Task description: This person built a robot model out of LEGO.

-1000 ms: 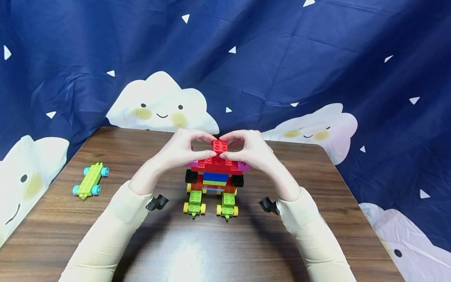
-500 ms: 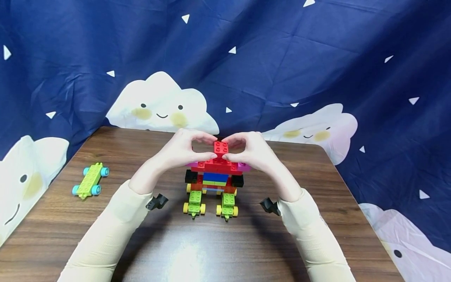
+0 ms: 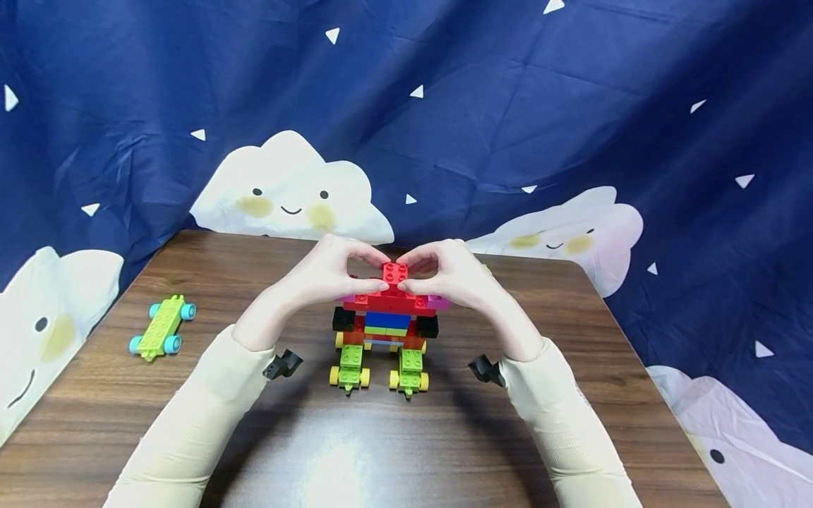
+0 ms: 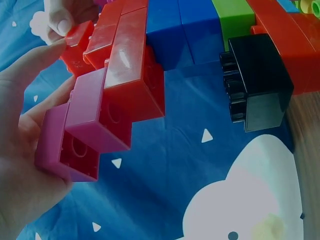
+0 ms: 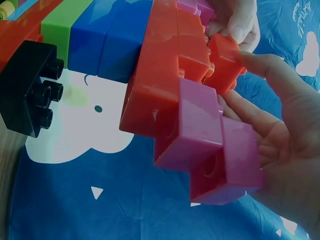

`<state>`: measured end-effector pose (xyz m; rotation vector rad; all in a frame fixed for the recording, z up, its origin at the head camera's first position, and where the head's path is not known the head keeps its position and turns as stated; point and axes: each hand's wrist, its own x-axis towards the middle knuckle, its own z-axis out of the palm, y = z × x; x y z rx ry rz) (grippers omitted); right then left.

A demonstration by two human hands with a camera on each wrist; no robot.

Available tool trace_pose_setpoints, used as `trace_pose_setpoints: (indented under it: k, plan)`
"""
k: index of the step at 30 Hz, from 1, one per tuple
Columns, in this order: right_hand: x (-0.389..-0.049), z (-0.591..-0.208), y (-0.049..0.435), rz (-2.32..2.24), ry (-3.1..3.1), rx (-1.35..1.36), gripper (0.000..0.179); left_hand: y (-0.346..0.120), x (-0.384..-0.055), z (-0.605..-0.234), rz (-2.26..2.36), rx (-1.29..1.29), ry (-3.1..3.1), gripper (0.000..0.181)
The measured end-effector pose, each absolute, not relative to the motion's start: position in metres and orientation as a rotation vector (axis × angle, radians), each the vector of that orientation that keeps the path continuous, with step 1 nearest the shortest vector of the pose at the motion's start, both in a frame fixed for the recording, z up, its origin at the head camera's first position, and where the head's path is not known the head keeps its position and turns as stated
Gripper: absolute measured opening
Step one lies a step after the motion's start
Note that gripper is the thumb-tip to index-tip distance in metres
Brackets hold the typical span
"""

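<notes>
My left hand (image 3: 320, 271) and right hand (image 3: 454, 271) pinch a red brick (image 3: 395, 274) from both sides, thumbs at the front. It sits at the top of a tall toy-brick figure; whether it is fully pressed down I cannot tell. Below come wide red bricks (image 4: 127, 55), blue bricks (image 3: 387, 321) and a lime layer (image 5: 62, 37). Stepped pink bricks (image 4: 102, 112) stick out beside my left palm, and matching pink bricks (image 5: 200, 120) beside my right. Black bricks (image 3: 344, 319) flank the middle. Two lime wheeled bases (image 3: 351, 356) with yellow wheels form the feet.
A separate lime wheeled base (image 3: 163, 328) with blue wheels stands at the left of the brown wooden table (image 3: 540, 423). A dark blue curtain (image 3: 476, 106) with smiling clouds hangs behind the far edge. Black mounts (image 3: 284, 364) sit at both wrists.
Both hands have come down slightly with the red brick, which now appears lower on the figure. The view has shifted a little. The wheeled base at the left stays put.
</notes>
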<state>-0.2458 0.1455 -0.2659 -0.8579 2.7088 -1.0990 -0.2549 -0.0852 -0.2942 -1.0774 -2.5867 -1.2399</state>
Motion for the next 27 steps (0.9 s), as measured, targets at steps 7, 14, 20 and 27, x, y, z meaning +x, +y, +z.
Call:
trace_pose_setpoints:
  k: [7,14,20,27]
  plan:
    - [-0.2478,-0.2676,0.1454,-1.093,2.702,-0.864,0.030,-0.0846,-0.2554,-0.2941,-1.241,-1.071,-2.621,0.035]
    - [-0.2478,-0.2679,0.1452,-1.075,2.704,-0.868,0.030,-0.0846,-0.2569,-0.2947,-1.225,-1.076,-2.644,0.036]
    - [-0.2473,-0.2678,0.1460,-1.064,2.694,-0.856,0.031,-0.0839,-0.2567,-0.2943,-1.218,-1.088,-2.665,0.033]
    - [-0.2485,-0.2678,0.1469,-1.027,2.691,-0.874,0.032,-0.0832,-0.2565,-0.2929,-1.205,-1.077,-2.693,0.033]
